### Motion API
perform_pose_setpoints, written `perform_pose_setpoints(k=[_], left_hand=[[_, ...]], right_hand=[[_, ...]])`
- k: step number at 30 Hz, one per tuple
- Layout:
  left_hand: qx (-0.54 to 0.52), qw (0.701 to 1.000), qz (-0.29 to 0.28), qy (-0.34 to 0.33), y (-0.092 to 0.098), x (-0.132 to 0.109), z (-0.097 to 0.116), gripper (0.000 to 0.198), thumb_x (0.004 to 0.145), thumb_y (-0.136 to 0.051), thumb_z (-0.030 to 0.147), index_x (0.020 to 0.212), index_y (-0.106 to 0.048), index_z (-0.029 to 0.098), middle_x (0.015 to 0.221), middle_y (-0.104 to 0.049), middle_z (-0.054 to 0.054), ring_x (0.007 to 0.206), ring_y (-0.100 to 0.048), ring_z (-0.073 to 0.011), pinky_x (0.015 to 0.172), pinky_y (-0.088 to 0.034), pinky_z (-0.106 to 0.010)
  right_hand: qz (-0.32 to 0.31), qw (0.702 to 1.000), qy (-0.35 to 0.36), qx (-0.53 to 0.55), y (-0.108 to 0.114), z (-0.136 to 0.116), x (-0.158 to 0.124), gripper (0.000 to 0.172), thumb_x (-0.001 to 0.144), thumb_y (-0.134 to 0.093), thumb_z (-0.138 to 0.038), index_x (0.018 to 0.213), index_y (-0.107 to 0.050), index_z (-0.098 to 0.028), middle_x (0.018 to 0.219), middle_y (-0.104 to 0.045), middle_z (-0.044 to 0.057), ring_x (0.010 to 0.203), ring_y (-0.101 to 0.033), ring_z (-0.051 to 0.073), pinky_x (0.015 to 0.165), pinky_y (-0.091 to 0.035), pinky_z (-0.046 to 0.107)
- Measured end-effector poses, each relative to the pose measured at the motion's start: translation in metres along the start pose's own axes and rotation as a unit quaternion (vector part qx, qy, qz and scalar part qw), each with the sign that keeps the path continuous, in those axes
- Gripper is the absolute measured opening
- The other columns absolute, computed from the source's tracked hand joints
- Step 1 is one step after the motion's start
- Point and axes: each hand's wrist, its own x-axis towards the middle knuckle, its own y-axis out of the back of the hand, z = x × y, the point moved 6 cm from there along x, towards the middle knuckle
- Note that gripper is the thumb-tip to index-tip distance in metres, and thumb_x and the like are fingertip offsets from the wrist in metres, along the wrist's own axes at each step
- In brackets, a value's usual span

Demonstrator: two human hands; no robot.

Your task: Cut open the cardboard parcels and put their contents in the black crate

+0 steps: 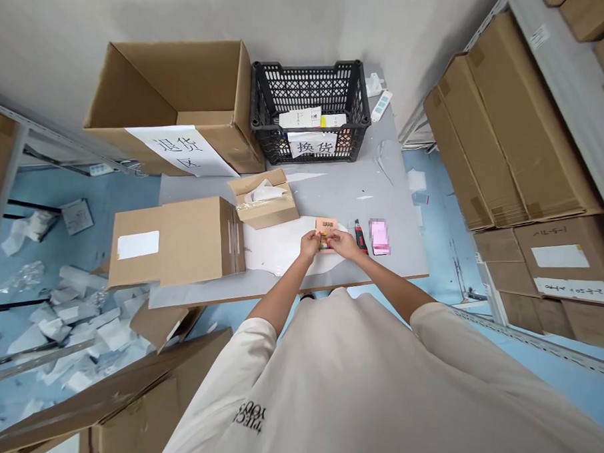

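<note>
The left hand (310, 244) and right hand (342, 244) meet over a small orange card (326, 225), their fingers pinching its lower part, where something multicoloured shows. The card is held just above a white paper sheet (268, 248) on the grey tabletop (378, 183). Just right of the hands lie a red-and-black utility knife (360, 237) and a blurred pink packet (379, 236). To the left sits a closed cardboard box (178, 241), with a small open taped box (266, 199) beyond it. Farthest away, a black plastic crate (308, 93) bearing a paper sign stands beside a large open carton (172, 97).
</note>
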Motion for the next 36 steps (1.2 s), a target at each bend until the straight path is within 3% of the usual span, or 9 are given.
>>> perform_pose_setpoints(k=[4,7,10,16,18,22,27,32,36], left_hand=[[-0.022,1.0,0.004,-0.002,0.008,-0.003,0.009,0.029,0.083,-0.089,0.044,0.09,-0.071,0.021,0.077,-0.073,-0.002,0.068,-0.067,-0.0175,0.064,-0.052,-0.027],[-0.029,1.0,-0.001,-0.002,0.008,-0.005,0.013,0.031,0.083,-0.091,0.044,0.088,-0.07,0.022,0.077,-0.074,-0.002,0.069,-0.069,-0.0186,0.064,-0.053,-0.028],[-0.029,1.0,-0.004,-0.002,0.007,-0.008,0.016,0.028,0.084,-0.09,0.04,0.086,-0.07,0.021,0.078,-0.075,-0.004,0.069,-0.07,-0.0196,0.064,-0.053,-0.03],[-0.01,0.997,0.051,-0.057,0.012,-0.015,0.03,0.026,0.081,-0.091,0.029,0.1,-0.076,0.021,0.109,-0.082,-0.01,0.108,-0.077,-0.026,0.096,-0.061,-0.038],[-0.009,0.997,0.032,-0.071,0.007,-0.018,0.035,0.03,0.082,-0.092,0.034,0.103,-0.076,0.021,0.113,-0.082,-0.011,0.115,-0.077,-0.0282,0.102,-0.06,-0.041],[-0.062,0.993,-0.07,-0.078,-0.01,-0.026,0.041,0.039,0.086,-0.093,0.052,0.1,-0.077,0.02,0.107,-0.082,-0.012,0.108,-0.08,-0.0285,0.102,-0.062,-0.045],[-0.08,0.993,-0.028,-0.08,0.004,-0.026,0.045,0.035,0.088,-0.09,0.049,0.085,-0.069,0.021,0.08,-0.072,-0.002,0.083,-0.073,-0.0194,0.091,-0.063,-0.038],[-0.062,0.996,-0.015,-0.063,0.018,-0.024,0.045,0.032,0.091,-0.086,0.043,0.081,-0.064,0.022,0.076,-0.068,0.0,0.073,-0.065,-0.0152,0.078,-0.059,-0.03],[-0.059,0.997,-0.017,-0.051,0.02,-0.026,0.044,0.03,0.092,-0.084,0.043,0.083,-0.066,0.022,0.077,-0.07,-0.001,0.076,-0.067,-0.016,0.078,-0.059,-0.029]], right_hand=[[0.093,0.993,-0.067,-0.005,0.021,0.004,-0.003,0.022,0.081,-0.084,-0.019,0.101,-0.077,-0.024,0.104,-0.083,0.004,0.092,-0.078,0.021,0.095,-0.066,0.037],[0.069,0.985,-0.147,0.059,0.022,0.011,-0.008,0.022,0.08,-0.088,-0.023,0.097,-0.076,-0.022,0.088,-0.08,0.002,0.079,-0.076,0.02,0.081,-0.065,0.033],[0.057,0.978,-0.157,0.123,0.019,0.007,-0.01,0.018,0.079,-0.088,-0.026,0.089,-0.075,-0.021,0.077,-0.078,0.0,0.069,-0.071,0.018,0.07,-0.06,0.028],[0.109,0.984,-0.068,0.125,0.023,-0.012,-0.007,0.014,0.082,-0.079,-0.03,0.093,-0.079,-0.021,0.084,-0.084,0.002,0.079,-0.078,0.021,0.08,-0.062,0.031],[0.107,0.99,-0.029,0.084,0.022,-0.021,-0.01,0.019,0.087,-0.076,-0.032,0.102,-0.082,-0.022,0.093,-0.087,0.004,0.086,-0.081,0.023,0.084,-0.064,0.033],[0.086,0.99,0.082,-0.073,0.015,-0.045,-0.021,0.028,0.096,-0.073,-0.033,0.119,-0.087,-0.026,0.112,-0.089,0.007,0.102,-0.082,0.028,0.098,-0.065,0.042],[0.051,0.969,0.176,-0.168,0.007,-0.059,-0.03,0.032,0.1,-0.073,-0.035,0.128,-0.086,-0.026,0.136,-0.085,0.011,0.134,-0.075,0.032,0.124,-0.052,0.049],[0.135,0.986,0.053,-0.087,0.028,-0.037,-0.018,0.035,0.096,-0.072,-0.035,0.126,-0.083,-0.021,0.133,-0.084,0.014,0.118,-0.079,0.03,0.113,-0.061,0.049],[0.095,0.994,-0.04,0.032,0.028,-0.025,-0.012,0.017,0.088,-0.077,-0.033,0.101,-0.08,-0.022,0.099,-0.086,0.007,0.093,-0.08,0.024,0.096,-0.065,0.04]])
